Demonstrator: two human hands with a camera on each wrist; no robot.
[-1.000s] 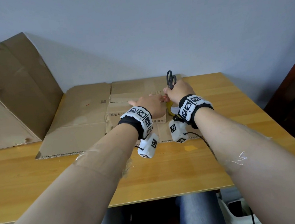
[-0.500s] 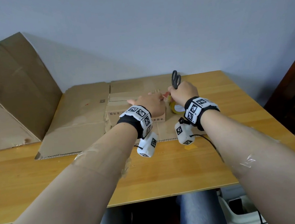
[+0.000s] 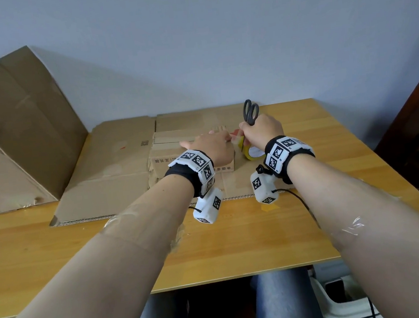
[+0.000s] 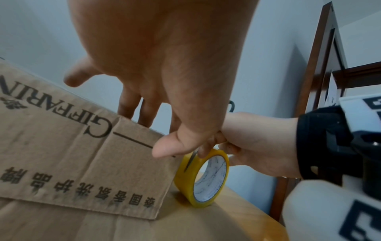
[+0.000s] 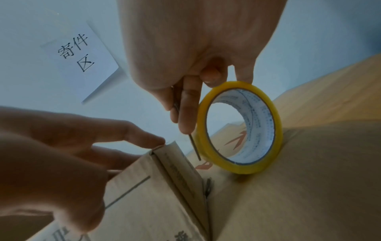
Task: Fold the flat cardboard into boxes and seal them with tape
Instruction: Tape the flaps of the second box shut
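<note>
While pressing down on the small folded brown cardboard box (image 3: pixel 193 157) with straight fingers, left hand (image 3: pixel 210 148) flat across the box top, thumb at the near right corner in the left wrist view. Box resting on a large flattened sheet of brown corrugated cardboard (image 3: pixel 108 177) spread over the light wooden table (image 3: pixel 235 237). Just right of the box, standing on edge on that sheet: round roll of yellow-tinted clear tape with a white printed core (image 3: pixel 249 152), directly under the right hand (image 3: pixel 261 129). Right hand curled around black-handled scissors (image 3: pixel 250 112), handle loops sticking up above the knuckles, thin metal blade pointing down along the index finger and lying against the left face of the roll in the right wrist view. One fingertip of the same hand touching the top of the roll. Hands nearly meeting above the gap between box and roll. Leaning against the pale wall at far left, well apart from both hands: more large brown cardboard sheets (image 3: pixel 16 130). White paper sign with black characters (image 5: pixel 79 56) fixed to the wall.
</note>
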